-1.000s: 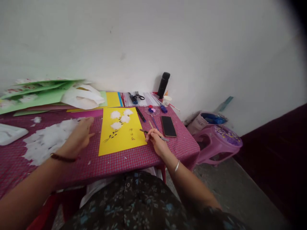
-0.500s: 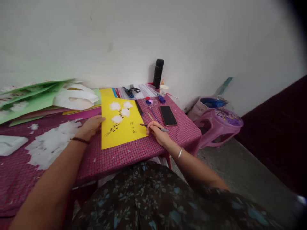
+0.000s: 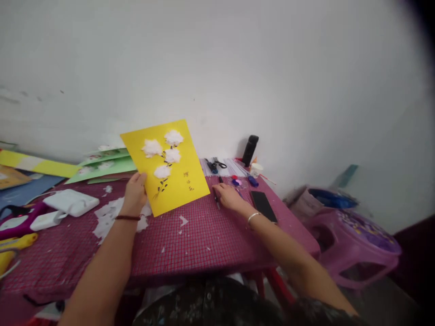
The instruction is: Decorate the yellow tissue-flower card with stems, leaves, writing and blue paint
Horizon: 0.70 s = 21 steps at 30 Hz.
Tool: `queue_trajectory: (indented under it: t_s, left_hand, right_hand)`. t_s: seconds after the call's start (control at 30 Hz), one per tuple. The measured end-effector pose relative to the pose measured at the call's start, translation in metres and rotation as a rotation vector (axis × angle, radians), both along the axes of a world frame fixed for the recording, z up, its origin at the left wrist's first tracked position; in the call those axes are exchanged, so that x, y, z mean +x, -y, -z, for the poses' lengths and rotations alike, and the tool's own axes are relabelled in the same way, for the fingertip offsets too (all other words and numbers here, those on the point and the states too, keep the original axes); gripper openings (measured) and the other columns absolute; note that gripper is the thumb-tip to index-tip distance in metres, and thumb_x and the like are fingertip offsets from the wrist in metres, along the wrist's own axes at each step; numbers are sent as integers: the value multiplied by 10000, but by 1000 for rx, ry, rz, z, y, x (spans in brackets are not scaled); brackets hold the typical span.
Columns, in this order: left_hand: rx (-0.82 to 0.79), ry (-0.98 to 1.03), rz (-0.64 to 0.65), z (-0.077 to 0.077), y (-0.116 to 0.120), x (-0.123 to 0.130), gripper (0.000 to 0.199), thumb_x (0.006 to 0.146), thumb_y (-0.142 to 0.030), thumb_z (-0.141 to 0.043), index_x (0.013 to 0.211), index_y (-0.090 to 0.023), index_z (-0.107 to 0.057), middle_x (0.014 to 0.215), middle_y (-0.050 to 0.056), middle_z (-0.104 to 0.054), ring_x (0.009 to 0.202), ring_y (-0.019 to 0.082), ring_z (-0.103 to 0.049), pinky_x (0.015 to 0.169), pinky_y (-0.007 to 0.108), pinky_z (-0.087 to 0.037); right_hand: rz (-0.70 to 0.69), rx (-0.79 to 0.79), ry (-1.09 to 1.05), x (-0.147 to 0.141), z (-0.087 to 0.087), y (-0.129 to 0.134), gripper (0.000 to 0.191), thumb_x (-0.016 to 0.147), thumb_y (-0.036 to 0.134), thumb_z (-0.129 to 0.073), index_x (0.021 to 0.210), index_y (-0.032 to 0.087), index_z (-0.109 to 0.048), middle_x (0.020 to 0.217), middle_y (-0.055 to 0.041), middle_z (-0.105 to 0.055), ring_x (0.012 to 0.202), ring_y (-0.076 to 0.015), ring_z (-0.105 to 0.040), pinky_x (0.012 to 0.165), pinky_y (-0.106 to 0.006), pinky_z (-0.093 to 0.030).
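Before a white wall [image 3: 217, 63], above a red-checked tablecloth [image 3: 180, 246], a white-flowered yellow paper sheet [image 3: 175, 174] is pinched at its eight o'clock by the left hand [image 3: 135, 193]; at four, the right hand [image 3: 227, 197] is laid at a slim dark pen [image 3: 216, 199], grip unclear.

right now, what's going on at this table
The left hand holds up a yellow sheet by its left edge, with white flowers and dark writing on it. The right hand is at a pen on the table, left of the phone; whether it grips the pen is hard to tell. White scraps lie near the left hand.
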<state>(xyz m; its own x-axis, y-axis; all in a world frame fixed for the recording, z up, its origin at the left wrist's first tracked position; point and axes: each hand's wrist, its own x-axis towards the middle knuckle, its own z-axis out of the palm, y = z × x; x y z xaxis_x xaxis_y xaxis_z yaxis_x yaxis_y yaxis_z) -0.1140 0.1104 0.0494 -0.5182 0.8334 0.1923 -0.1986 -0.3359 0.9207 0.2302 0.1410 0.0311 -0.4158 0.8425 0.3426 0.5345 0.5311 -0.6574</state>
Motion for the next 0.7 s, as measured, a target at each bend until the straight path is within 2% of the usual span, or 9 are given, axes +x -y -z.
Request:
queue_trajectory:
  t_s: [0.1,0.17,0.23,0.33,0.4,0.53,0.7]
  left_hand:
    - [-3,97,38,11,-5,0,349,956,-361,-641,1240,-161,-612,1230,108,-639,1030,235,-657,863,438,-585]
    - [-26,142,82,17,-6,4,348,954,-356,-644,1241,-159,-612,1229,108,-639,1029,235,-658,860,437,-586]
    - [-60,169,140,23,-6,9,349,953,-351,-647,1243,-159,-612,1230,108,-639,1028,235,-658,859,437,-588]
    - [-97,176,232,24,-5,16,350,952,-361,-649,1233,-155,-616,1211,106,-650,1008,227,-665,853,432,-587]
    - [-102,165,304,22,0,20,397,968,-465,-583,1214,-158,-637,1161,110,-681,994,242,-675,844,424,-588]
    - [-110,122,464,15,12,28,762,911,-768,-308,1233,-179,-671,1058,136,-735,1069,337,-669,850,446,-594]
    - [-189,75,608,21,15,38,845,816,-848,-375,1243,-179,-663,1082,161,-741,1111,399,-657,869,504,-589]
  right_hand:
    - [48,-29,-175,-15,0,-4,410,958,186,-383,1342,190,-527,1341,-159,-632,1201,-228,-627,1063,-430,-465]
    - [40,-120,-299,-25,6,-1,438,1016,304,-262,1390,214,-470,1275,-136,-675,1084,-209,-691,950,-404,-553]
    - [7,-251,-421,-35,17,3,405,998,377,-343,1317,218,-534,1149,-109,-727,971,-215,-726,859,-386,-592]
    - [-24,-406,-537,-47,34,8,268,915,344,-517,1104,199,-640,939,-68,-764,827,-223,-735,776,-380,-606]
    - [-10,-470,-628,-50,40,7,221,904,301,-513,1045,192,-645,862,-50,-763,738,-210,-726,732,-373,-605]
    - [62,-500,-841,-42,36,-4,225,917,254,-466,1072,204,-621,899,-32,-767,753,-188,-725,755,-354,-597]
    - [136,-468,-956,-25,27,-14,195,911,236,-469,1038,208,-614,893,-22,-757,776,-174,-716,778,-327,-583]
